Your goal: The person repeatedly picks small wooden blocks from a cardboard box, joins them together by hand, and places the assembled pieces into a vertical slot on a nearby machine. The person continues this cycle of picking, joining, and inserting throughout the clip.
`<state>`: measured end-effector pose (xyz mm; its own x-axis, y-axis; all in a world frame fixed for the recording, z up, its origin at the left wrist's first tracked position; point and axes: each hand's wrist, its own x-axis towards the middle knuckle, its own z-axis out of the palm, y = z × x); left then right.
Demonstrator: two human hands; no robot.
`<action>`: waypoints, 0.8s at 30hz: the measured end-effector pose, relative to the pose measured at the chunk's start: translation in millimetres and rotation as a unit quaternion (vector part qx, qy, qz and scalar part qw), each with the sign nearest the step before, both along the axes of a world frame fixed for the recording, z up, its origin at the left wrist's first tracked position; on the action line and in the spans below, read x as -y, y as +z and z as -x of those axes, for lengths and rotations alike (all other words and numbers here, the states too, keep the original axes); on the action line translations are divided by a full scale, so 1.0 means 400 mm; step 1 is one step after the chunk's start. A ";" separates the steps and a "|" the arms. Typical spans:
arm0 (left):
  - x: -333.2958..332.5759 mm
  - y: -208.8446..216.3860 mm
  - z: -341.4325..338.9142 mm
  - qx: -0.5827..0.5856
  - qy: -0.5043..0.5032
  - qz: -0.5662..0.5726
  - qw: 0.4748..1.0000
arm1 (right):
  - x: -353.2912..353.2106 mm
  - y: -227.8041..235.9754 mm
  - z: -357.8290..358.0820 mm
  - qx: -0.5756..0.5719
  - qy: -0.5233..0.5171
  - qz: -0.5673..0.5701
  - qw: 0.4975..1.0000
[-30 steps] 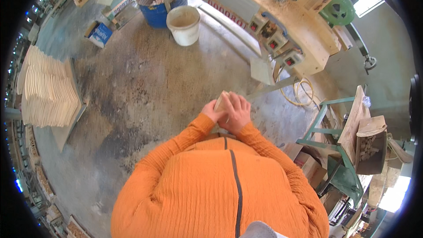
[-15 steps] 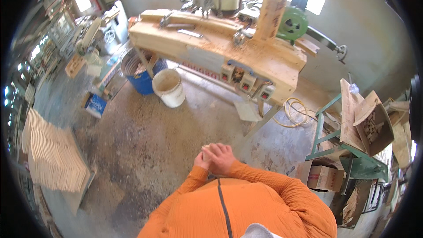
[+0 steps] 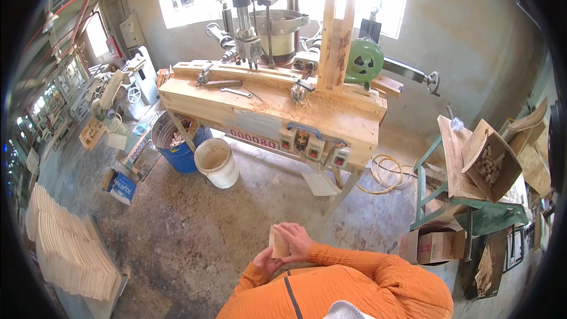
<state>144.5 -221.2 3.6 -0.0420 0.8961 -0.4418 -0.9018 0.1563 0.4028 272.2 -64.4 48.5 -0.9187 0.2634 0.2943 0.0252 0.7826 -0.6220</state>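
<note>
In front of my orange jacket I hold a small, flat, tan wooden piece (image 3: 276, 243) upright. My right hand (image 3: 296, 241) is closed on its right side, with the fingers bent over its upper part. At its lower end my left hand (image 3: 267, 260) grips it from the left. The fingers partly cover the piece, so its full shape cannot be made out. Both hands are well short of the wooden workbench (image 3: 260, 123), above the dusty floor.
On the workbench stand a drilling machine (image 3: 245, 41), a wrench (image 3: 236, 92) and a green motor (image 3: 364, 61). Below are a white bucket (image 3: 227, 171) and a blue drum (image 3: 180, 156). Stacked curved wooden slats (image 3: 74, 245) lie left; a box of wood pieces (image 3: 493, 165) is right.
My hands have shifted down and come apart somewhat, so more of the wooden piece shows between them. The view has tilted up, showing more of the bench and windows.
</note>
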 end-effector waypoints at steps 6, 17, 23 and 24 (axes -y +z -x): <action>-0.031 -0.034 -0.002 0.054 -0.059 -0.033 0.996 | -0.013 -0.006 -0.022 -0.018 -0.010 -0.002 1.000; -0.123 0.018 0.082 -0.054 -0.052 -0.038 0.996 | -0.107 -0.010 0.089 -0.005 0.048 0.006 0.999; -0.243 0.057 0.192 -0.040 0.004 0.032 0.999 | -0.163 -0.026 0.207 0.011 0.135 -0.070 0.988; -0.259 0.067 0.212 -0.052 -0.001 0.039 0.998 | -0.181 -0.022 0.225 0.007 0.137 -0.073 0.988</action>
